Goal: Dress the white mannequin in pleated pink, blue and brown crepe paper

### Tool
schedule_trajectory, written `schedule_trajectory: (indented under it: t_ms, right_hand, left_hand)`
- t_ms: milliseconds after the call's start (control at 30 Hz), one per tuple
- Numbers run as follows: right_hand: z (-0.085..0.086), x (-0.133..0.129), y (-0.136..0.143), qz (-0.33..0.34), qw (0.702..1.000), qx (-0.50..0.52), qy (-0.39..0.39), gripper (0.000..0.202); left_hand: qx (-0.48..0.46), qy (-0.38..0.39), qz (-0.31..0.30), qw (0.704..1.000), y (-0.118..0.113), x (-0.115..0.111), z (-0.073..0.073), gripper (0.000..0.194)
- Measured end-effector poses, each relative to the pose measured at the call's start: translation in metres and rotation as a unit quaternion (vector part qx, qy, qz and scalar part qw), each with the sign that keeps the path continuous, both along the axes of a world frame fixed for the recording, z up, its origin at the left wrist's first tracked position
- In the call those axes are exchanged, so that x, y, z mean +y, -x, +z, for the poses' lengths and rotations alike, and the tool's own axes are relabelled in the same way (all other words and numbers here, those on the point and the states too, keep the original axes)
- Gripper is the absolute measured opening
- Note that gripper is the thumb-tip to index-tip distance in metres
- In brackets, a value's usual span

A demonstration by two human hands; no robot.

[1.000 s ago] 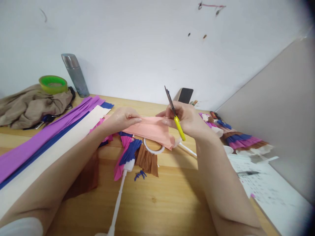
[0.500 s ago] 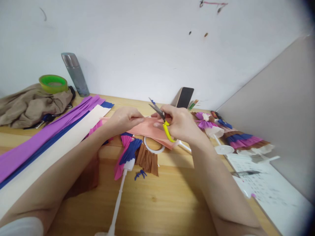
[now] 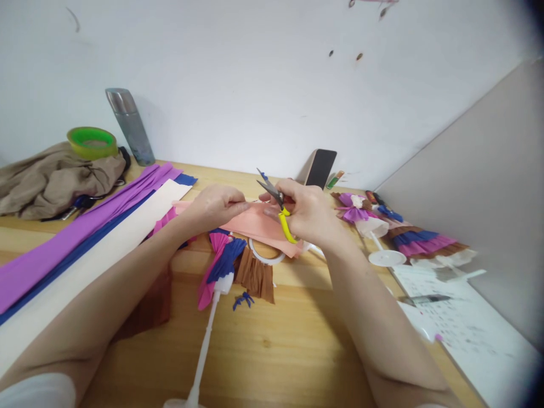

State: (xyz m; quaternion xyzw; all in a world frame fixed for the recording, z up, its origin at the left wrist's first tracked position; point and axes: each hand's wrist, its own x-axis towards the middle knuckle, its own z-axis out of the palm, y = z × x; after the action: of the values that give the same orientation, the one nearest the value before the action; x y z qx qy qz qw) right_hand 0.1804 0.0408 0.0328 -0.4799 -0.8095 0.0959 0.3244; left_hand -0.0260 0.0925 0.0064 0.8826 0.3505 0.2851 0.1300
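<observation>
Peach crepe paper (image 3: 259,224) stretches between my hands near the middle of the table. My left hand (image 3: 219,205) pinches its upper edge. My right hand (image 3: 304,211) holds yellow-handled scissors (image 3: 286,224), their blades pointing up and to the left, away from the paper, while its fingers also touch the paper's right part. Just below the paper lie a white tape ring (image 3: 267,253), a pleated brown piece (image 3: 255,276) and a white plastic stem (image 3: 205,340) topped with blue and pink crepe paper (image 3: 226,260).
Purple crepe paper (image 3: 91,229), with blue and cream strips, runs along the left. Behind are a cloth (image 3: 55,181), green tape (image 3: 92,143), a bottle (image 3: 131,127) and a phone (image 3: 321,168). Paper dolls' ruffles (image 3: 425,241) and a written sheet (image 3: 463,323) lie right.
Both hands have stayed nearly in place, with the scissors and peach paper still held. The right fingers have shifted very slightly left, and the view has moved a little.
</observation>
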Motion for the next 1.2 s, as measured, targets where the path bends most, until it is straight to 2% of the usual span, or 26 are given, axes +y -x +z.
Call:
schedule_trajectory:
  t_ms: [133,267,367,467,567,667,833,900,1000,1200]
  right_hand:
    - [-0.001,0.001,0.0,-0.012,0.999,-0.014,-0.04,0.019]
    - [0.001,0.002,0.0,-0.018,0.999,0.005,-0.029,0.015]
    - [0.001,0.004,-0.002,-0.023,0.999,0.028,-0.018,0.013]
    - [-0.005,0.012,-0.007,-0.034,0.996,0.078,0.016,0.012]
    - [-0.013,0.022,-0.013,-0.031,0.986,0.154,0.06,0.013]
    - [-0.018,0.028,-0.016,-0.022,0.974,0.202,0.096,0.016]
    - [-0.017,0.027,-0.014,0.029,0.951,0.25,0.182,0.026]
    - [-0.017,0.027,-0.014,0.032,0.957,0.226,0.177,0.026]
    - [-0.017,0.029,-0.016,0.001,0.972,0.196,0.132,0.025]
    - [-0.019,0.035,-0.026,-0.029,0.959,0.247,0.135,0.029]
  left_hand:
    - [0.001,0.01,0.005,1.0,-0.001,-0.002,0.002,0.035]
    - [0.011,0.06,0.0,0.998,0.002,-0.002,0.005,0.032]
    - [0.016,0.067,-0.006,0.998,0.009,0.003,0.004,0.029]
    - [0.019,0.064,-0.007,0.998,0.017,0.011,0.0,0.027]
    - [0.009,0.093,-0.019,0.995,0.023,0.018,-0.002,0.022]
    - [0.018,0.098,-0.021,0.995,0.025,0.021,-0.002,0.026]
    - [0.064,0.085,-0.03,0.994,0.024,0.016,0.005,0.032]
    - [0.065,0.089,-0.036,0.993,0.022,0.013,0.007,0.034]
    - [0.057,0.096,-0.028,0.993,0.022,0.014,0.007,0.036]
    - [0.027,0.117,-0.011,0.993,0.033,0.027,-0.001,0.026]
